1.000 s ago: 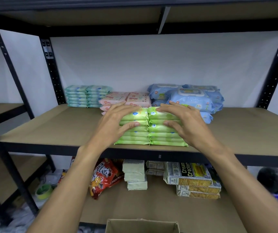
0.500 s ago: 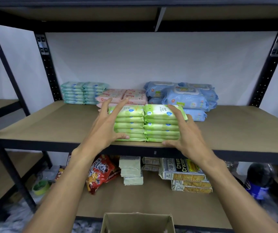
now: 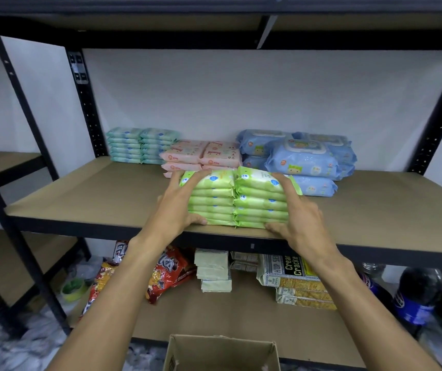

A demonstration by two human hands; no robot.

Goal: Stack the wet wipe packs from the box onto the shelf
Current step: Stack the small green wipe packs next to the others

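Two side-by-side stacks of green wet wipe packs [image 3: 237, 200] stand near the front edge of the brown shelf board [image 3: 94, 194]. My left hand [image 3: 178, 203] presses flat against the left side of the stacks, fingers straight, thumb at the bottom front. My right hand [image 3: 296, 212] presses the right side the same way, thumb at the bottom front corner. Behind stand teal packs [image 3: 141, 144], pink packs [image 3: 204, 156] and large blue packs [image 3: 303, 159]. The cardboard box [image 3: 222, 353] sits open at the bottom of the view.
Black metal uprights [image 3: 86, 103] frame the shelf. On the lower shelf lie red snack bags [image 3: 170, 271], pale packets [image 3: 213, 271] and cream cracker packs [image 3: 294, 279]. Dark soda bottles [image 3: 415, 295] stand at the lower right. A green tape roll [image 3: 74, 287] lies at the lower left.
My hands moved from the tops of the green stacks down to their outer sides and now press them together. The stacks look squarer.
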